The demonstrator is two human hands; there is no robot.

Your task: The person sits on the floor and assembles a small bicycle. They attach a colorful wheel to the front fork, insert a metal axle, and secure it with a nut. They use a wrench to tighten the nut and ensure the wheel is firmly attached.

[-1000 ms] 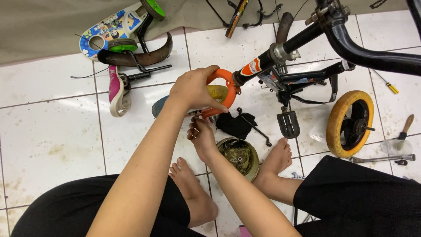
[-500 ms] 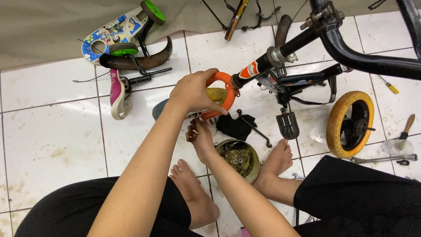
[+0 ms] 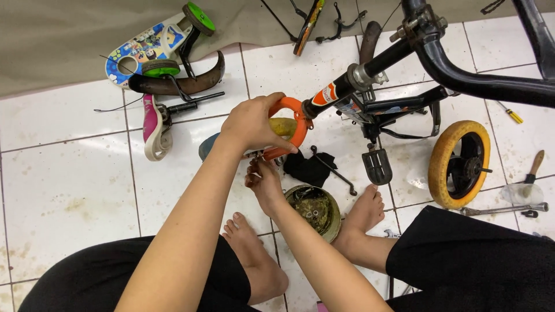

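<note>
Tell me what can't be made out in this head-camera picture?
- What the right hand pinches: hidden under the left hand and the orange fork.
- The bowl's small contents: too small to tell apart.
- The black bike frame: cut off by the top and right edges.
- The rear of the yellow wheel: turned away.

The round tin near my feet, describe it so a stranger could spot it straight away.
Start at the black bike frame across the top right, then drop to the white tiled floor between the two bare feet. The round tin sits there beside the right hand, the only open container, holding dark grease and small metal parts.
</note>
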